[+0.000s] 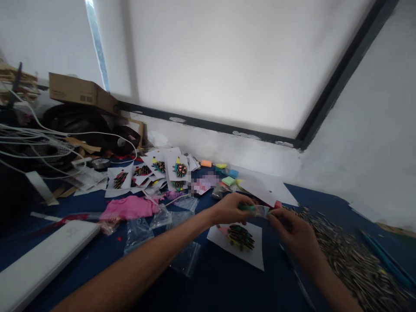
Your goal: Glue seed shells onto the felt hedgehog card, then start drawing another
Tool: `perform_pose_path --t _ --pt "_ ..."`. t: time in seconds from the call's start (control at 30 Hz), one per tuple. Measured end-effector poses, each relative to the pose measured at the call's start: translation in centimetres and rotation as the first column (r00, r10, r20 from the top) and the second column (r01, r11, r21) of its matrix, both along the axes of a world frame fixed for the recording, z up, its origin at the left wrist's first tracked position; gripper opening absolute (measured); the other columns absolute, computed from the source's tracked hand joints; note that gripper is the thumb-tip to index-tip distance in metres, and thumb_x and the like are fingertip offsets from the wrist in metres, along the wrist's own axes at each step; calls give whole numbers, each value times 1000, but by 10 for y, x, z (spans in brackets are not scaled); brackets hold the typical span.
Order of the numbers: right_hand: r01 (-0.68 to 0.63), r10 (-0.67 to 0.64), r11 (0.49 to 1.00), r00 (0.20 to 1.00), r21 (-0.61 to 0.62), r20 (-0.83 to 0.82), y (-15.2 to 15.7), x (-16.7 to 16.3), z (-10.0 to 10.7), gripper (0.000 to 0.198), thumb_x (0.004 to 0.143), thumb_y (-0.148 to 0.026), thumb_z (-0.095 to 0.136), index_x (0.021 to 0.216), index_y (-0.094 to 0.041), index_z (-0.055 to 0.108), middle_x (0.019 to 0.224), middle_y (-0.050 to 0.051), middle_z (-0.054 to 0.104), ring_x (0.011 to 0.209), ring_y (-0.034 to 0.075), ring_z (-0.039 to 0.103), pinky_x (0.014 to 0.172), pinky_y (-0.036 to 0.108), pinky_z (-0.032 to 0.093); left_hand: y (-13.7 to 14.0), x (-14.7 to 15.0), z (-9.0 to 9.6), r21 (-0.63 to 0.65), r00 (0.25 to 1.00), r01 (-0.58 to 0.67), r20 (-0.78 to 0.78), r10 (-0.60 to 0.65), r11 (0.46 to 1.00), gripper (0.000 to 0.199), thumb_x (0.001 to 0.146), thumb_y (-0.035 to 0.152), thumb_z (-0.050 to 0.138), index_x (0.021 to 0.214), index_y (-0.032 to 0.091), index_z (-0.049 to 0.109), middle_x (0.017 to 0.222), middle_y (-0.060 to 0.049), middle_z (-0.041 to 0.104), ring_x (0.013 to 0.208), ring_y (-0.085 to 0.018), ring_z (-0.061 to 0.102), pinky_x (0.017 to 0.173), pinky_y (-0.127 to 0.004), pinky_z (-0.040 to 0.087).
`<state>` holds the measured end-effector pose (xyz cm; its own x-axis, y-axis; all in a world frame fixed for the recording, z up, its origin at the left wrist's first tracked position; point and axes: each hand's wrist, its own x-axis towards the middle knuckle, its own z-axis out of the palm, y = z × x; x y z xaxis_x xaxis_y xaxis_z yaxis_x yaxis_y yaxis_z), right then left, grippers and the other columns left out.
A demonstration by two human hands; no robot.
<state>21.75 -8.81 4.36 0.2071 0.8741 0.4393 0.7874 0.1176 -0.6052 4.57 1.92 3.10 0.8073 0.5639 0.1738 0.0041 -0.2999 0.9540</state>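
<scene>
My left hand [230, 209] is closed on one end of a small clear plastic wrapper [261, 211] with a green, clay-like piece [246, 207] in it. At the wrapper's other end, the fingers of my right hand [294, 229] pinch it. Below both hands lies a white card [255, 256]. On that card is a hedgehog figure [240, 237] with a pink snout, yellow underside and dark spines. A small red piece [277, 204] shows just beyond my right fingertips.
A heap of striped seeds [351, 255], looking like sunflower seeds, spreads at right. Finished-looking hedgehog cards [177, 167] lie at the back, near coloured clay blocks [230, 180]. Pink clay [130, 207], plastic bags [138, 232], a white box-like object [48, 262] and cables [35, 138] occupy the left.
</scene>
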Motion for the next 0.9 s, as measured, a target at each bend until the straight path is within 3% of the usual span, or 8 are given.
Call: perform_pose_path --t 0.17,0.3,0.53,0.7,0.9 --pt "-50 48 998 997 -35 -60 1 -2 2 26 79 -42 56 75 -19 66 57 0 61 52 16 57 50 24 43 -1 -1 3 -67 998 49 31 -47 997 26 85 31 60 98 10 65 79 -5 64 60 -9 60 52 -19 48" --pt "-1 1 999 1000 -34 -1 -1 -2 1 26 78 -43 57 77 -19 67 59 1 63 52 16 56 51 25 42 -3 -1 5 -93 997 76 9 -75 993 25 86 30 58 99 10 66 78 -3 62 58 -8 58 51 -18 47" --pt "-32 26 998 992 47 122 -3 -3 -1 18 81 -37 59 81 -21 67 73 3 67 56 15 57 52 25 43 0 0 3 114 998 59 -9 -58 992 22 86 25 59 96 9 71 82 -4 64 70 -8 52 62 -17 41" --pt "-155 133 982 973 111 189 -3 -3 -1 16 84 -30 57 78 -22 69 88 5 67 73 17 63 60 25 47 1 1 -1 110 998 66 10 -67 992 20 87 26 58 90 10 69 84 -3 63 75 -9 52 66 -18 41" --pt "-167 165 985 986 53 35 -2 -5 -3 20 84 -35 58 85 -22 73 101 9 66 83 19 65 53 23 50 0 0 4 65 998 67 15 -68 996 21 88 27 56 81 10 65 75 -1 58 67 -8 48 60 -18 37"
